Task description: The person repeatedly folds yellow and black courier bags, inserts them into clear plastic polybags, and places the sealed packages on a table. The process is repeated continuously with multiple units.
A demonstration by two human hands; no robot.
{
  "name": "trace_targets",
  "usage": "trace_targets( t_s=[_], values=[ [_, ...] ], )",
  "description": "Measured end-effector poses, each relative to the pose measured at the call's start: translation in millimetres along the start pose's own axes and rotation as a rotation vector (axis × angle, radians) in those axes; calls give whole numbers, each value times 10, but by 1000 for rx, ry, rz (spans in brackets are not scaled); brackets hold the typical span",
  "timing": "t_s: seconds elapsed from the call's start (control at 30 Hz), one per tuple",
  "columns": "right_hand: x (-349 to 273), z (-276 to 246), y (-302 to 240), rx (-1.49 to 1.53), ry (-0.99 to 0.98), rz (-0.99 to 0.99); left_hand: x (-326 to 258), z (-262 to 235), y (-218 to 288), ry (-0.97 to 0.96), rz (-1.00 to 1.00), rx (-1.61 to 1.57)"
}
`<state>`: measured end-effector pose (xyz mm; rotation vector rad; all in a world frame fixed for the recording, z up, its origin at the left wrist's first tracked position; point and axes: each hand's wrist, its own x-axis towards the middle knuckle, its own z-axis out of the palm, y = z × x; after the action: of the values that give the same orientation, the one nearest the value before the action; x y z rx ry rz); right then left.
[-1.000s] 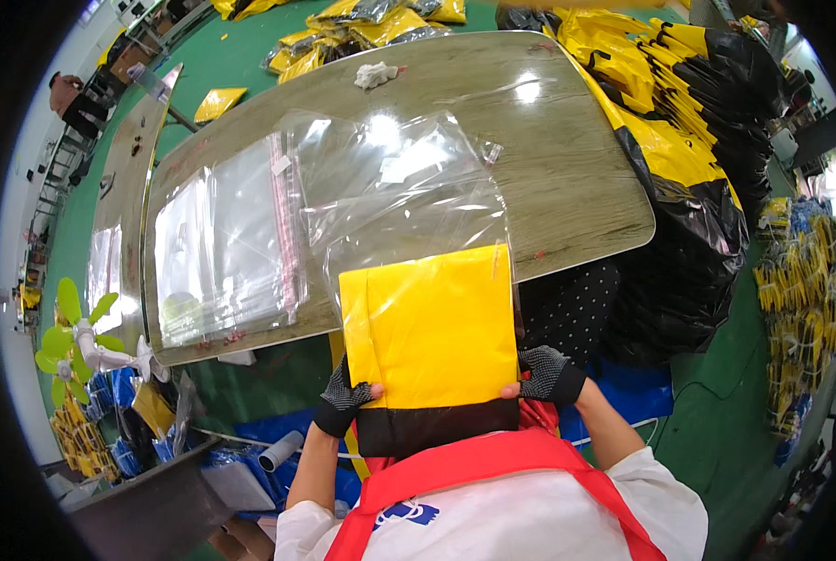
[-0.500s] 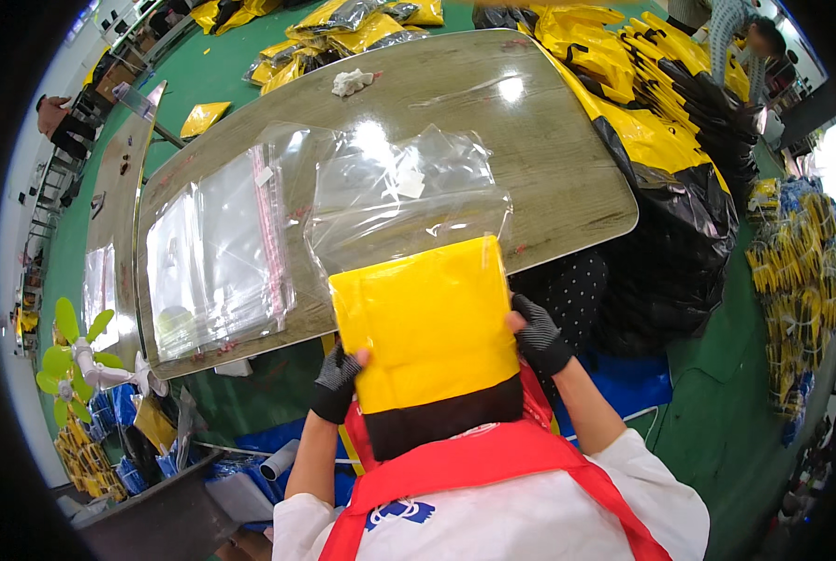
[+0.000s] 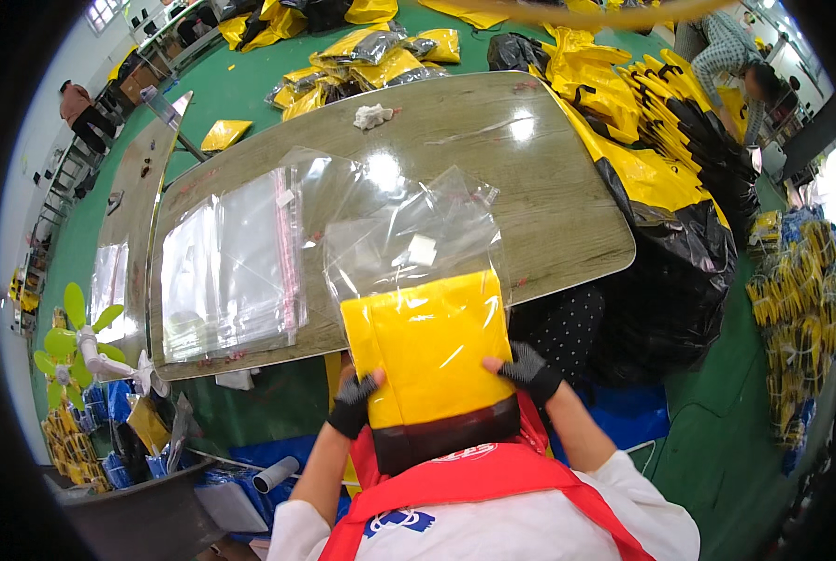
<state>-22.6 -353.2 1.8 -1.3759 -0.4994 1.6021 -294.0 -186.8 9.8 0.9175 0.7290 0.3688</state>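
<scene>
Lower along its side now than half a second ago, my right grip (image 3: 528, 369) has also brought its thumb inward, onto the front of the folded yellow-and-black packet (image 3: 427, 355). That packet sits between my two grips, its black band nearest me, just at my red apron (image 3: 474, 488). With my left grip (image 3: 354, 400) I pinch its left edge, thumb on the yellow front; with my right I pinch the opposite edge, though I cannot see the fingertips behind it. A clear bag (image 3: 371, 248) wraps the packet and runs on past my grips, over the near edge of the wood-grained surface (image 3: 558, 187). Ahead and to the left of my left grip lies a stack of clear bags (image 3: 226, 271), with a green-bladed fan (image 3: 74, 327) farther left. Far ahead of both grips a crumpled white scrap (image 3: 372, 116) rests on the surface. Ahead and to the right of my right grip spreads a yellow-and-black heap (image 3: 656, 173), where a co-worker (image 3: 728, 56) bends over.
</scene>
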Motion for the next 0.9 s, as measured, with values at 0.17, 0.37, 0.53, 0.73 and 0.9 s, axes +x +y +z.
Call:
trace_targets(
  t_s=[0.17,0.37,0.53,0.73,0.9],
  values=[
    [-662,471,568,-62,134,-419,-661,-71,-325,-57,191,444],
    [-489,405,-779,126,160,-760,34,31,-210,-104,232,220],
    [-18,579,-1641,141,168,-974,683,440,-167,-67,322,183],
    [-23,292,-1946,-487,127,-1047,-22,971,1497,220,1125,1360],
    [-139,709,-2345,-985,360,-1487,292,1160,2427,-67,1006,1439]
  ],
)
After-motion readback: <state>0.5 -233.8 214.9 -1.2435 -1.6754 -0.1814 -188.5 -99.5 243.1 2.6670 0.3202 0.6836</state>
